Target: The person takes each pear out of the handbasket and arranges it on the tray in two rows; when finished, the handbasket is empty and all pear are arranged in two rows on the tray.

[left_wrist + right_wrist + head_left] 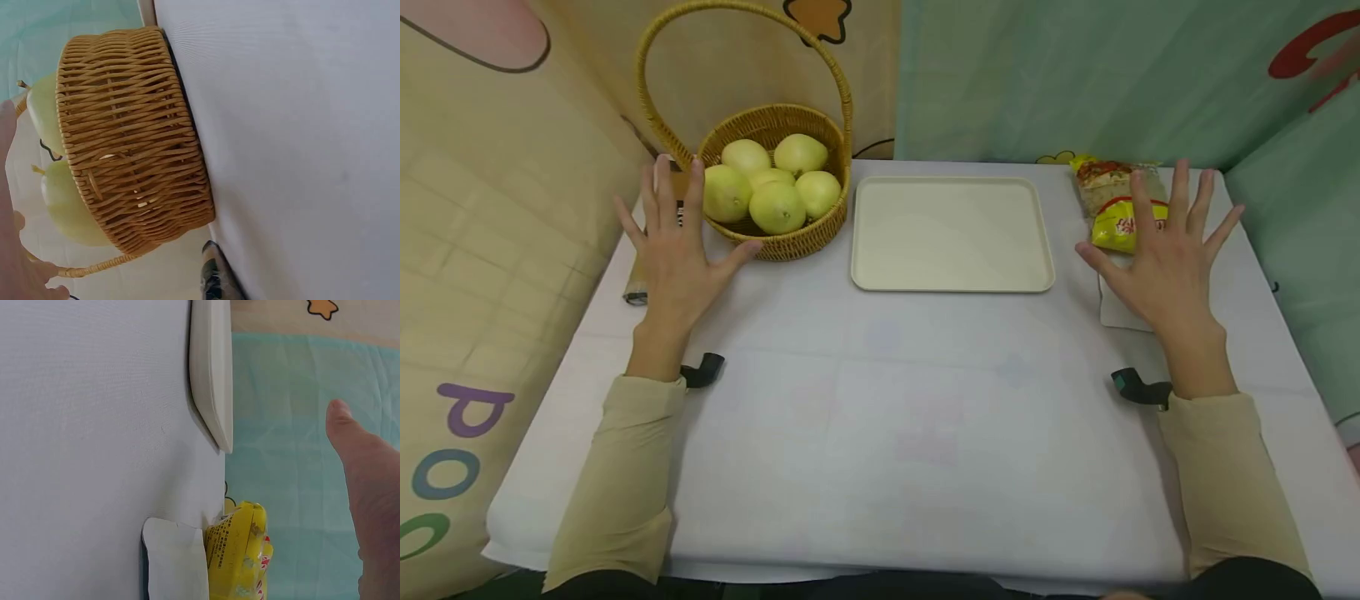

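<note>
1. Fruit point(777, 207), pale green and rounded, is sitting piled inside a wicker basket point(805, 242) at the upper left of the head view.
2. Left hand point(675, 262) is hovering near the basket's left side, its fingers spreading wide and straight.
3. Right hand point(1172, 267) is hovering at the upper right, fingers likewise stretching apart, partly covering a yellow package point(1112, 229).
4. White flat item point(1117, 304) is lying near the package, partly hidden by that hand.
5. Cream tray point(952, 233) is resting upper centre on the white-covered bench point(880, 433).
</note>
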A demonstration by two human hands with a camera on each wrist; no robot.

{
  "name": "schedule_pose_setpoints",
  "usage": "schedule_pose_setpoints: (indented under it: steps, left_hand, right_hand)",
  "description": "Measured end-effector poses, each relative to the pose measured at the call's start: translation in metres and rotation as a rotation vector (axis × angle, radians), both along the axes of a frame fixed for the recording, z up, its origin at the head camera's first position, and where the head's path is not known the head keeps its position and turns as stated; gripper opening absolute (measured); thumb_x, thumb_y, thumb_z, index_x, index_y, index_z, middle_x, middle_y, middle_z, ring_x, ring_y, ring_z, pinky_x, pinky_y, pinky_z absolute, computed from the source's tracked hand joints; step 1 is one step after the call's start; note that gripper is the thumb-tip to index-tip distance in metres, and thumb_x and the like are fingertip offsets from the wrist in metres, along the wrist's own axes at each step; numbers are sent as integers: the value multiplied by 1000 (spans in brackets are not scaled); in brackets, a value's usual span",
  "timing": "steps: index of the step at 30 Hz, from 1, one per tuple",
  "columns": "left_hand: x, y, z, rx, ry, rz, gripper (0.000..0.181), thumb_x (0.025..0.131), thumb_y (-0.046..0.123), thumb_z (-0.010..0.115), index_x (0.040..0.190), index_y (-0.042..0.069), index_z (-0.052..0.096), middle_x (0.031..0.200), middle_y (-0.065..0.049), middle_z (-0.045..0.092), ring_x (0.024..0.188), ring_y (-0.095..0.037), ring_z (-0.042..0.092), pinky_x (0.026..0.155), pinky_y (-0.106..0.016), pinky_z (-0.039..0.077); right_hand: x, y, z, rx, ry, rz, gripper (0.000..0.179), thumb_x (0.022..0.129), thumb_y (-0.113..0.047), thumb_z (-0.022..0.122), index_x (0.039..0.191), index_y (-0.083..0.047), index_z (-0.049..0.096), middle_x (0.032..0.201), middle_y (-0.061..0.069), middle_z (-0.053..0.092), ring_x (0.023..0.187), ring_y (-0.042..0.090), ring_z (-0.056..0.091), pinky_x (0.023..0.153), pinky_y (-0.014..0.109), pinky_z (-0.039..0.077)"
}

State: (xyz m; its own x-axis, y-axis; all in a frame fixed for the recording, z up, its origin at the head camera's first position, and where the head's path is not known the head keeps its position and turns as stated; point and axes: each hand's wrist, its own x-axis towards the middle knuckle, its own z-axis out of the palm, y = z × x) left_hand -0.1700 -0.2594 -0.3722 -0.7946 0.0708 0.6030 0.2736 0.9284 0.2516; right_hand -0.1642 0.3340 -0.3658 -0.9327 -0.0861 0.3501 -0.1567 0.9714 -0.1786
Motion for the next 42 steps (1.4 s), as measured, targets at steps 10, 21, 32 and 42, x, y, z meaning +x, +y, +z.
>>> schedule_pose_setpoints:
  steps: [10, 21, 32, 42]
  left_hand:
    - [-6, -4, -10, 221, -110, 25, 125, 78, 99, 46, 171, 22, 13, 179, 1, 5, 165, -18, -3, 129, -53, -15]
    - [-11, -4, -21, 507, -266, -57, 116, 89, 72, 69, 171, 30, -1, 177, 16, -2, 162, -5, -2, 132, -39, -1]
    - [-19, -1, -33, 774, -346, -92, 97, 102, 41, 65, 171, 24, 0, 178, 5, 3, 163, -10, 11, 131, -28, 11]
    - [-29, 6, -41, 1006, -296, -186, 91, 100, 25, 62, 172, 20, 5, 179, 2, 3, 163, -10, 8, 130, -23, 13]
  right_hand:
    - [0, 0, 1, -28, -94, -31, 110, 88, -90, 40, 171, -28, 4, 175, 2, -25, 161, 34, -25, 116, 78, -21]
    - [0, -11, -6, -91, -116, -7, 104, 92, -83, 46, 172, -27, 10, 177, 6, -17, 162, 36, -20, 117, 77, -19]
    - [-4, -42, -13, -171, -20, 95, 106, 90, -88, 45, 170, -23, 21, 178, 11, -3, 164, 39, -8, 118, 81, -11]
    - [-24, -120, 3, -234, -57, 238, 100, 93, -86, 41, 171, -31, 12, 179, 6, -6, 165, 28, -12, 124, 73, -8]
